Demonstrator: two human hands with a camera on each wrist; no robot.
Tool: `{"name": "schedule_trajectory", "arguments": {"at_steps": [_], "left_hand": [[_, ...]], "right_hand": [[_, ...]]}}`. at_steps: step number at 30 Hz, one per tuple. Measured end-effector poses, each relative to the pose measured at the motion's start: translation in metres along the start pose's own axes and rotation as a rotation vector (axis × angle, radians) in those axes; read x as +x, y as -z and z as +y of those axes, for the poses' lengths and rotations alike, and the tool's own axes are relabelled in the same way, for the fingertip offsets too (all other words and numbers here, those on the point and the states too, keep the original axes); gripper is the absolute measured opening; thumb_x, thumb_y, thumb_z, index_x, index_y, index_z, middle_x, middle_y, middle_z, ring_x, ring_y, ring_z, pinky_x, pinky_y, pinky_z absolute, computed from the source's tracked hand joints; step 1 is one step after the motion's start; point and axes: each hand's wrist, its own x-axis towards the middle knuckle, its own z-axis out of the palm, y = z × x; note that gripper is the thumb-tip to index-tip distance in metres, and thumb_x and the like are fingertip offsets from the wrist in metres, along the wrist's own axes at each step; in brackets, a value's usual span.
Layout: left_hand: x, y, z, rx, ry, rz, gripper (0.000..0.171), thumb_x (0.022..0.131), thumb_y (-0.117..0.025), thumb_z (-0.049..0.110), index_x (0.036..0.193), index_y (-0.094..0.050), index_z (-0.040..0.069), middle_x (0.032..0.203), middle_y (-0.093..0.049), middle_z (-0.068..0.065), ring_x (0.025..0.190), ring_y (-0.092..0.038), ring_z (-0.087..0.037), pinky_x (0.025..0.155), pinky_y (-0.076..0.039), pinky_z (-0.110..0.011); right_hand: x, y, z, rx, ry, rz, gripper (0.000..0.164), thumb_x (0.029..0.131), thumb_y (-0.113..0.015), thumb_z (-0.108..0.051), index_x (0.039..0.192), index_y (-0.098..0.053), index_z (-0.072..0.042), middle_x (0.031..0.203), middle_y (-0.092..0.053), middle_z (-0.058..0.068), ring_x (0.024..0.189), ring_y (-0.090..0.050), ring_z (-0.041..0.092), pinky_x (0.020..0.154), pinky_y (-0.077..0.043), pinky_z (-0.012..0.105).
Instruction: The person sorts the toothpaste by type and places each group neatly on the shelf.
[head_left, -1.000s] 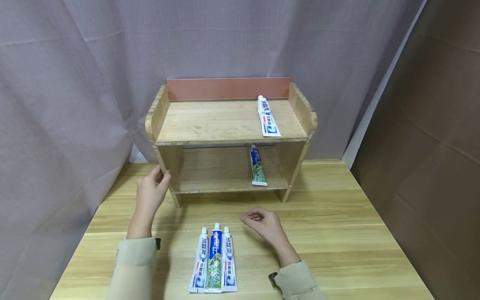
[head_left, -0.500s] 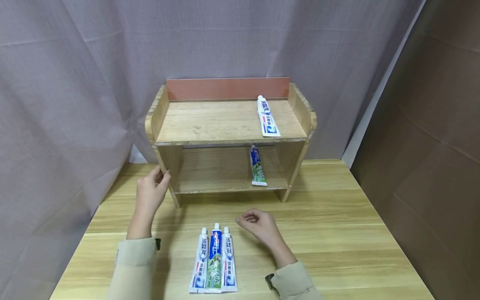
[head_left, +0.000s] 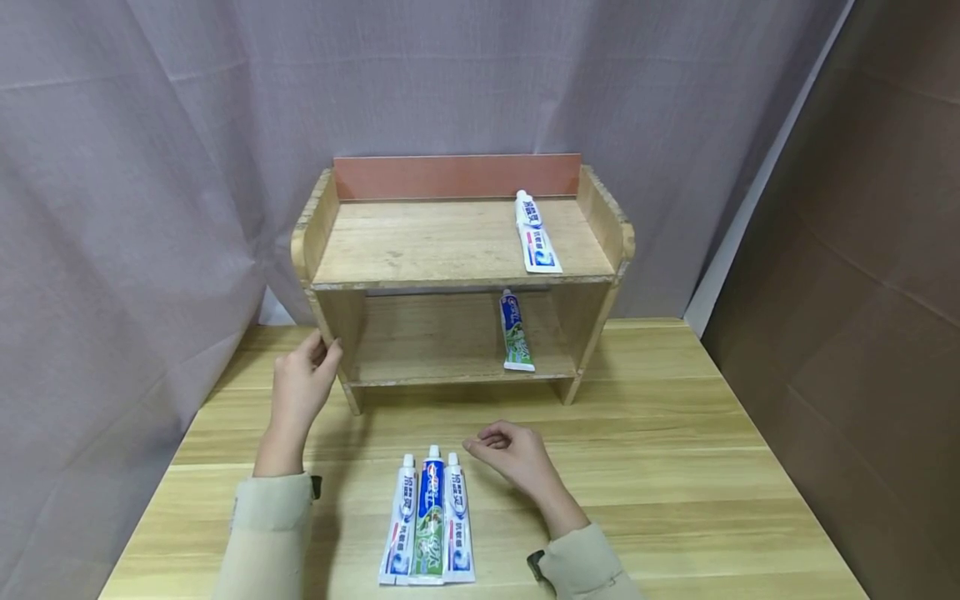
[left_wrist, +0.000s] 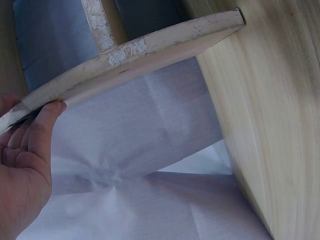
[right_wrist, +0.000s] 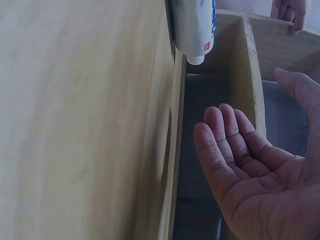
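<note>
My left hand (head_left: pixel 302 375) holds the left side panel of a two-tier wooden shelf (head_left: pixel 420 250). In the left wrist view, the thumb and fingers lie on opposite faces of that panel's edge. Above the table, with nothing in its grasp, my right hand (head_left: pixel 517 458) has loosely bent fingers. It is just beyond and to the right of three toothpaste tubes lying side by side, caps toward the shelf: a white tube (head_left: pixel 400 525), a blue-green tube (head_left: pixel 429 521) and another white tube (head_left: pixel 457 525). The right wrist view shows a white tube's cap end (right_wrist: pixel 195 50) near the fingers.
A white toothpaste tube (head_left: pixel 536 237) lies on the upper board's right part. On the lower board, also toward the right, lies a blue-green tube (head_left: pixel 515 332). Grey cloth (head_left: pixel 450 75) hangs behind the shelf, and brown cloth (head_left: pixel 847 208) bounds the table (head_left: pixel 675 467) at right.
My right hand has drifted a little left and nearer to me, toward the row of tubes. The left hand, shelf and tubes stay where they were.
</note>
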Motion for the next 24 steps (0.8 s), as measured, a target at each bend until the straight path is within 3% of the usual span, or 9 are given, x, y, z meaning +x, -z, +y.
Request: {"name": "schedule_trajectory", "arguments": {"at_steps": [7,14,24], "left_hand": [[0.0,0.0,-0.001,-0.004,-0.004,0.002,0.023,0.099,-0.062,0.021,0.108,-0.072,0.002,0.101,-0.073,-0.022,0.094,-0.073,-0.037,0.079,-0.062,-0.046],[0.0,0.001,0.0,-0.004,0.002,-0.004,0.022,0.099,-0.063,0.021,0.106,-0.072,0.003,0.1,-0.073,-0.022,0.094,-0.073,-0.037,0.079,-0.063,-0.046],[0.001,0.0,-0.001,0.0,0.005,0.007,0.024,0.098,-0.063,0.02,0.112,-0.072,0.002,0.103,-0.073,-0.022,0.096,-0.073,-0.037,0.081,-0.062,-0.047]], "right_hand": [[0.0,-0.004,0.001,-0.023,0.031,-0.025,0.041,0.084,-0.08,-0.044,0.102,-0.072,-0.007,0.092,-0.072,0.001,0.084,-0.068,0.014,0.076,-0.06,0.024],[-0.002,-0.01,0.001,-0.046,0.006,-0.124,0.043,0.085,-0.08,-0.038,0.104,-0.07,0.0,0.09,-0.07,0.003,0.082,-0.066,0.016,0.073,-0.059,0.024],[-0.006,-0.016,-0.003,-0.086,-0.003,-0.203,0.037,0.085,-0.079,-0.033,0.104,-0.07,-0.002,0.09,-0.069,0.001,0.081,-0.065,0.013,0.074,-0.059,0.025]]}}
